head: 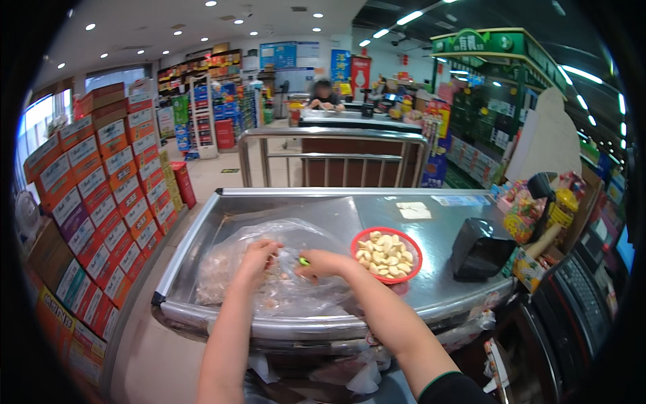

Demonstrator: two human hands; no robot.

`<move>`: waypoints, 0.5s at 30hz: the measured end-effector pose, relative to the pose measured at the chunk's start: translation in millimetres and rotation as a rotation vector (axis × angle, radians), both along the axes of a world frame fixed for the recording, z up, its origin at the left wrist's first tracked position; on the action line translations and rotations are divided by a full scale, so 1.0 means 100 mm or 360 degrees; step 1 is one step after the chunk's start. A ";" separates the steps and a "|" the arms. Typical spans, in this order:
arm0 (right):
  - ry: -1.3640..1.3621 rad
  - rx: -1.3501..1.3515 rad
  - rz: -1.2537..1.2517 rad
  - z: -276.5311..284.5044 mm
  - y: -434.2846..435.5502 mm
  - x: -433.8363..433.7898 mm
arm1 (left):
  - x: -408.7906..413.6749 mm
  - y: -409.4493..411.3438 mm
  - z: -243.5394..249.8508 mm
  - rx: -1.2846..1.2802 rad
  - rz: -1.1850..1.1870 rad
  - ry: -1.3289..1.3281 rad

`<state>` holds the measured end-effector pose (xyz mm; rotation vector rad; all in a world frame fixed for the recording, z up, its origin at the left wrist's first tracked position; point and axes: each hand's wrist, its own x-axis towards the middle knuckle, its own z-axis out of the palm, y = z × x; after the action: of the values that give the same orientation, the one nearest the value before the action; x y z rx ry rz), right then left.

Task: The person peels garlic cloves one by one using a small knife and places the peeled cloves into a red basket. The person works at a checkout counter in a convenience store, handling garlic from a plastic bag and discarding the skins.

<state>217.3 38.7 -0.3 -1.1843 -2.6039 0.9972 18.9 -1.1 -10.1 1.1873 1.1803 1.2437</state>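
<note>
A large clear plastic bag (227,262) lies spread on the metal checkout counter (323,204), with pale garlic skins and loose cloves in it. Over the bag's middle is my left hand (262,255), fingers curled; whether a clove sits in them is unclear. My right hand (317,263) grips a small tool with a bright green handle (304,261), its working end hidden. Both hands are apart, with bag film and scraps between and below them. Right of my right forearm, a red plastic basket (354,245) holds many peeled garlic cloves (386,252).
A black device (480,250) stands on the counter's right, near a keyboard (580,293) and packaged sweets (520,222). Stacked cartons (116,177) line the left aisle. Beyond the steel railing (333,134), a person (323,96) sits at another counter.
</note>
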 end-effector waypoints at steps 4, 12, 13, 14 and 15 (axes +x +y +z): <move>-0.0199 0.0020 0.0040 0.04 -0.01 0.09 | 0.09 0.04 -0.03 -0.0034 -0.0024 -0.0004; -0.0195 0.0019 -0.0040 0.03 0.00 0.12 | 0.09 -0.02 -0.04 -0.0057 -0.0157 0.0003; -0.0215 0.0059 -0.0051 0.00 0.02 0.12 | 0.09 -0.03 -0.01 -0.0073 -0.0137 -0.0005; -0.0236 0.0098 -0.0063 -0.02 0.04 0.10 | 0.09 -0.03 0.01 -0.0089 -0.0119 -0.0014; -0.0273 0.0124 -0.0079 -0.05 0.03 0.12 | 0.12 -0.04 -0.02 -0.0117 -0.0106 -0.0038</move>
<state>229.3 41.6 -5.3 -1.3640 -2.6987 0.8108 30.9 -5.2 -12.0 1.1454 1.1503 1.1520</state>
